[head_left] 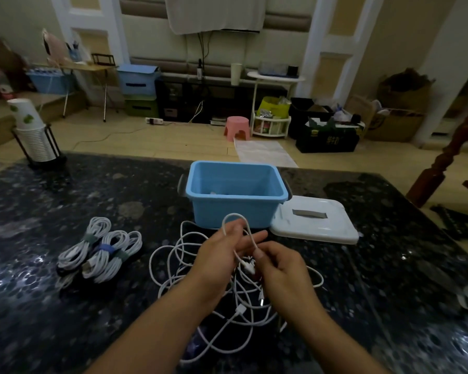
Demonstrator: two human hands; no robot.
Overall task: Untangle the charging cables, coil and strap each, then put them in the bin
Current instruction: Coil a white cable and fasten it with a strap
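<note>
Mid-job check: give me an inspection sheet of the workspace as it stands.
Surface: dark speckled table, glossy.
Job's things: blue bin open, contents unclear; white lid lies beside it; strapped coils lie left of the tangle.
Clutter: paper cup stack in a black rack at the far left corner.
Grippers: left hand has a cable looped over its fingers; right hand pinches the same cable near a plug.
Cables: loose white tangle under both hands, unstrapped.
Surroundings: pink stool, boxes and bags on the floor beyond.
</note>
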